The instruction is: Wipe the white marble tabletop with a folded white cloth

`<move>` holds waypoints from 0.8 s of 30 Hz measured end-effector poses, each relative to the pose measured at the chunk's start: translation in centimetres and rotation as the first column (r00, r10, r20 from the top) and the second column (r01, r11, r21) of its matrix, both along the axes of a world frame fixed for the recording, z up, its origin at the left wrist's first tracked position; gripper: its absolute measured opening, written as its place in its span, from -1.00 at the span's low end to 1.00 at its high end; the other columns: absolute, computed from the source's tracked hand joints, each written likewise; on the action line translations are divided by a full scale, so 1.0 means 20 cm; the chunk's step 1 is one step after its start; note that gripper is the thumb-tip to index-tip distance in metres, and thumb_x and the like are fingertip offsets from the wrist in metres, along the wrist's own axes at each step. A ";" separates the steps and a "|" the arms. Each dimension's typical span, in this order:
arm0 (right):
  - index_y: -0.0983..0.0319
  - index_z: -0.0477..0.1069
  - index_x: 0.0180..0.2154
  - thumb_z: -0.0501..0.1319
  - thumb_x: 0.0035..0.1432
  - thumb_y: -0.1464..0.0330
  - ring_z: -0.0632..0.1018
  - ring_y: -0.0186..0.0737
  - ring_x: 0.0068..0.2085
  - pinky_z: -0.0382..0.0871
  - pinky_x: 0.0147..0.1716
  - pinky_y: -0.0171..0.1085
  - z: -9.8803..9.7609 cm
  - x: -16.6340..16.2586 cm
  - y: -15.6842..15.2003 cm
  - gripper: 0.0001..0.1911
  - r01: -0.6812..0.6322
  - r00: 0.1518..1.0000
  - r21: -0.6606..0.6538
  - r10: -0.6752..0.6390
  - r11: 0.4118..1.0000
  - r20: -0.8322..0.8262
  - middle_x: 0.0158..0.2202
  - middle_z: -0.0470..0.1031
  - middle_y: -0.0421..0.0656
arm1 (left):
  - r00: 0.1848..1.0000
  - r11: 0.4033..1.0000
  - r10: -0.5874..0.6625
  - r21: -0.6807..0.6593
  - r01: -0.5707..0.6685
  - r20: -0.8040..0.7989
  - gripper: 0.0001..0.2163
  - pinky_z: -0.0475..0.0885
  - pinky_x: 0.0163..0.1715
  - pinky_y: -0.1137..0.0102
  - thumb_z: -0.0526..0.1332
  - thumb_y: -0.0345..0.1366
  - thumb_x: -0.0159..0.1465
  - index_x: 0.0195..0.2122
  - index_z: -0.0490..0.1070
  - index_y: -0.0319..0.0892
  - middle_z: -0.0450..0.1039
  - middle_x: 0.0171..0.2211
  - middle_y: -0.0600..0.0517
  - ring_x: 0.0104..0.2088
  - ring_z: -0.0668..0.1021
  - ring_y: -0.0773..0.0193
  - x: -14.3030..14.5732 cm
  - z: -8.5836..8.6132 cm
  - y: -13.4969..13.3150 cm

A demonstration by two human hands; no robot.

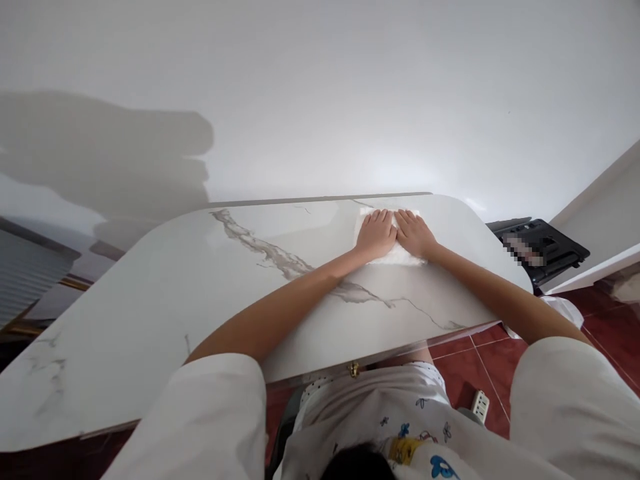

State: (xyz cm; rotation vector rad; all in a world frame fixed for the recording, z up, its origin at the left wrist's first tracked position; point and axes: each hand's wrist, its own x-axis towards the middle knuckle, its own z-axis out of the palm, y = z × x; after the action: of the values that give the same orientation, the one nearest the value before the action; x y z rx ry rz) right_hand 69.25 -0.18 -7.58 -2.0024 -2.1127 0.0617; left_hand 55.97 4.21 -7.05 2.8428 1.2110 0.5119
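A white cloth or paper towel lies flat on the white marble-patterned table, toward its far right side. My left hand presses on the left part of it, palm down with the fingers stretched forward. Beside it my right hand lies flat on the right part, fingers also stretched out. The two thumbs come close together in the middle. Neither hand is wrapped around anything. Much of the white sheet is hidden beneath the hands.
A pale wall rises directly behind the table. At the right end stands a black case-like object, partly blurred out. A white power strip is low down over the red tiled floor. Grey corrugated material shows at the left.
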 end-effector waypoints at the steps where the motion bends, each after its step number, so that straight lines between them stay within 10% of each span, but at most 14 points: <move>1: 0.41 -0.04 0.32 -0.21 0.30 0.31 0.02 -0.02 0.35 -0.07 0.28 0.00 0.01 -0.02 -0.07 -0.39 0.002 1.000 -0.005 -0.002 1.000 -0.005 0.36 -0.02 0.02 | 1.000 1.000 -0.004 -0.004 0.004 0.000 -0.60 0.10 0.20 0.20 -0.14 -0.36 0.34 0.16 0.21 -0.32 0.28 0.17 -0.18 0.20 0.26 0.07 -0.02 0.00 -0.07; 14: 0.31 -0.04 0.33 -0.20 0.32 0.21 -0.03 -0.07 0.36 -0.09 0.30 0.03 -0.01 0.00 -0.76 -0.38 -0.161 0.984 0.014 0.161 0.987 -0.070 0.36 -0.03 -0.05 | 0.993 0.919 0.114 -0.382 -0.100 0.015 -0.47 -0.07 0.31 0.17 -0.12 -0.33 0.29 0.31 -0.02 -0.26 -0.06 0.36 -0.08 0.36 -0.01 0.13 -0.09 0.08 -0.80; 24: 0.25 0.03 0.31 -0.15 0.32 0.18 0.05 -0.02 0.35 -0.03 0.27 0.04 -0.06 0.24 -0.44 -0.40 -0.182 0.981 0.047 0.185 0.982 -0.064 0.34 0.05 -0.07 | 0.982 0.900 0.189 -0.402 -0.167 0.016 -0.50 -0.08 0.31 0.23 -0.14 -0.30 0.30 0.27 0.04 -0.27 -0.02 0.35 -0.06 0.35 0.02 0.19 0.14 0.09 -0.56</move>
State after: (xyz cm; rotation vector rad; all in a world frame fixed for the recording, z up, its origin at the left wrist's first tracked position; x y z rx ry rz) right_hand 74.14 -8.99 -8.77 -1.7525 -2.2307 0.1148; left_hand 58.71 -7.05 -5.18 2.3768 1.3888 0.2981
